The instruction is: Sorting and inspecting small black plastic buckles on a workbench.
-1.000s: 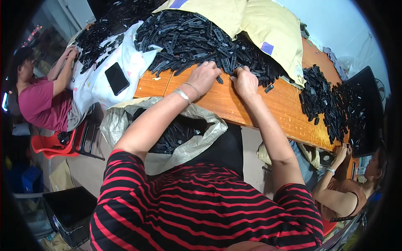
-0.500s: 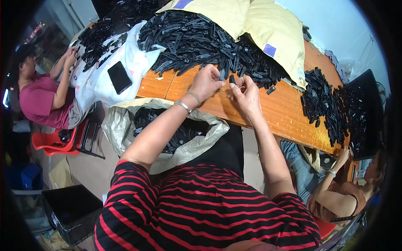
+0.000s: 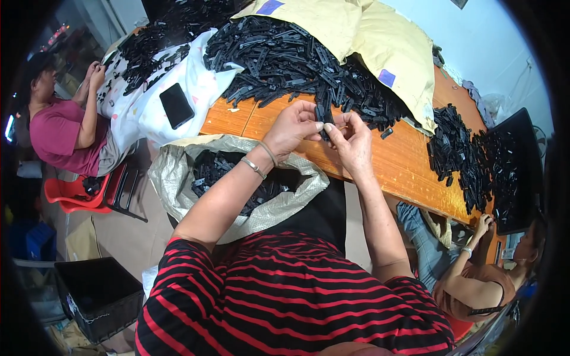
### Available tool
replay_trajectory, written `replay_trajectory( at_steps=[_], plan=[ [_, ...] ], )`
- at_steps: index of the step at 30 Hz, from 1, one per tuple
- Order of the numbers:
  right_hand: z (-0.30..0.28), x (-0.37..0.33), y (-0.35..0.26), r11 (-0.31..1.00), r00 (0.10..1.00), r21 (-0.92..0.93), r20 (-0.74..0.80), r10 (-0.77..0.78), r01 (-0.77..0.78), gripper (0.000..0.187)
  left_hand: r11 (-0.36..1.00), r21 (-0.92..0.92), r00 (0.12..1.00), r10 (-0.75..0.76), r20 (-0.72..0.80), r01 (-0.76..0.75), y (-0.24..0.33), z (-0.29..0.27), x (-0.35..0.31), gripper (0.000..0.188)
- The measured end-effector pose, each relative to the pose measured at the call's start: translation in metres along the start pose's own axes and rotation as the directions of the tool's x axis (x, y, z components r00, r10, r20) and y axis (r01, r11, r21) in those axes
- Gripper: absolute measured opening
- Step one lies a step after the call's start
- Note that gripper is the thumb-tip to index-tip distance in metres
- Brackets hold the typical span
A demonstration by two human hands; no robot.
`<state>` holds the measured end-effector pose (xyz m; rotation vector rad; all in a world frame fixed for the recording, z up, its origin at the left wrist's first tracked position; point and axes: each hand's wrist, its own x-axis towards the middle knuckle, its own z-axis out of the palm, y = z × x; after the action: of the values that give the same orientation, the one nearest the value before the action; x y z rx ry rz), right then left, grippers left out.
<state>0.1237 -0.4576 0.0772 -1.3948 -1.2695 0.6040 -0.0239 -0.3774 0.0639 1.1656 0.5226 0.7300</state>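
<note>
Over the front edge of the wooden table [image 3: 389,169], my two hands meet at the fingertips. My left hand [image 3: 293,129] is pinched on a small black plastic part [image 3: 325,136], and my right hand [image 3: 354,141] grips the same spot from the other side. Fingers cover much of the part, so its full shape is hidden, and I cannot tell whether it is one piece or two. Just beyond my fingers lies a large heap of slim black plastic parts [image 3: 267,56]. Below my left forearm, an open woven sack [image 3: 169,178] contains many more black parts.
Yellowish sacks [image 3: 392,47] lie over the heap's back. A black phone [image 3: 176,105] rests on white cloth [image 3: 142,115] at left. More black parts [image 3: 454,145] lie at right. One person [image 3: 65,127] works at left, another [image 3: 475,279] at right. A black crate [image 3: 98,299] stands lower left.
My hands have come together from slightly apart, and their fingertips now meet on the black part. The whole view has shifted slightly.
</note>
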Motion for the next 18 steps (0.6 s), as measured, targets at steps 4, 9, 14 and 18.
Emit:
replay_trajectory(
  at_steps=[4, 9, 14, 18],
  plan=[
    [0.000, 0.000, -0.001, 1.000, 1.000, -0.023, 0.014, 0.021, -0.021, 0.015, 0.998, -0.036, 0.999, 0.048, -0.025, -0.049, 0.003, -0.001, -0.004, 0.034],
    [0.005, -0.002, 0.000, 0.998, 0.998, -0.051, -0.038, -0.046, 0.044, 0.016, 0.994, 0.020, 0.994, 0.104, -0.046, -0.103, -0.001, 0.001, -0.003, 0.033],
    [0.009, -0.004, -0.002, 0.995, 0.999, -0.096, -0.035, -0.022, 0.019, 0.018, 0.964, 0.116, 0.967, 0.246, -0.059, -0.238, -0.008, -0.001, 0.000, 0.032],
    [0.009, -0.001, 0.003, 0.994, 0.997, -0.098, -0.062, -0.049, 0.043, 0.017, 0.949, 0.144, 0.955, 0.291, -0.052, -0.281, -0.010, 0.001, -0.003, 0.032]
  ],
)
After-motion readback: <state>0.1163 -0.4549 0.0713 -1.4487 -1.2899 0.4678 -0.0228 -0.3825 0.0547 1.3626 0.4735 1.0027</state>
